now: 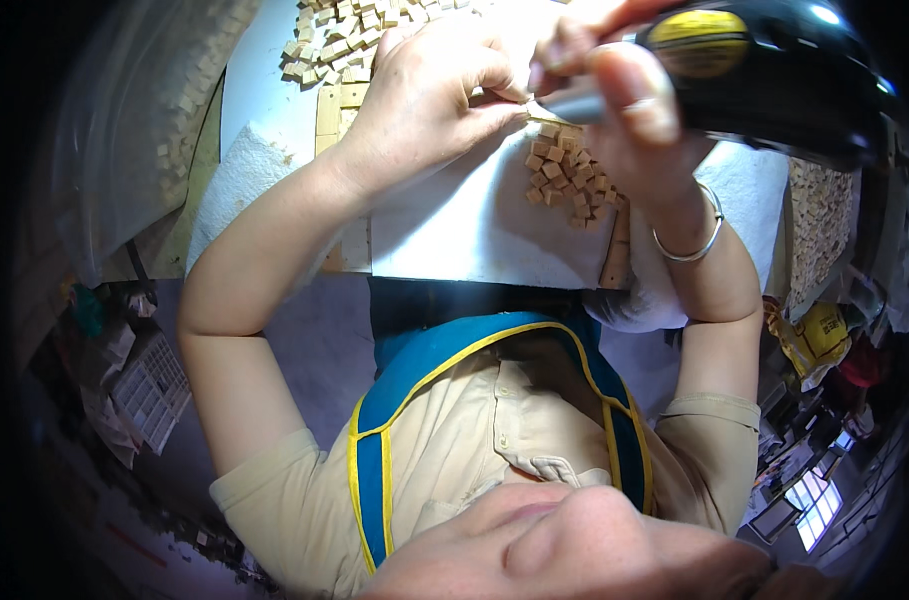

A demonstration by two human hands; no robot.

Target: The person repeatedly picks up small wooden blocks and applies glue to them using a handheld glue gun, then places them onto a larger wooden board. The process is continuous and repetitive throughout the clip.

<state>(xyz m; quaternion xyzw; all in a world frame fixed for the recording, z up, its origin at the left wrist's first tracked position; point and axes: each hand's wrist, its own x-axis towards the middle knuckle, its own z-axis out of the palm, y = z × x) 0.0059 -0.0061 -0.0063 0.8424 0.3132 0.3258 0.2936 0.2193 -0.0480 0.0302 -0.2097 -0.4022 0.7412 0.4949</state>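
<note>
My left hand (443,97) rests over the work surface at top centre, thumb and forefinger pinched together on something too small to make out. Close to those fingertips, my right hand (634,112) grips a grey, pen-like tool (574,109), blurred at its tip. A large black object with a yellow label (769,71) covers part of the right hand; what it is, I cannot tell. Small wooden cubes (563,172) lie in a pile just below the right hand. Paler wooden cubes (338,41) spread out beyond the left hand, beside a light wooden frame (328,124) partly hidden by it.
White paper (454,240) covers the near table edge, with white cloth (248,180) at the left. A wooden strip (617,251) lies right of the paper. Clear plastic (124,142) with cubes stands far left. Many small wooden pieces (818,225) fill the right side, above a yellow bag (818,337).
</note>
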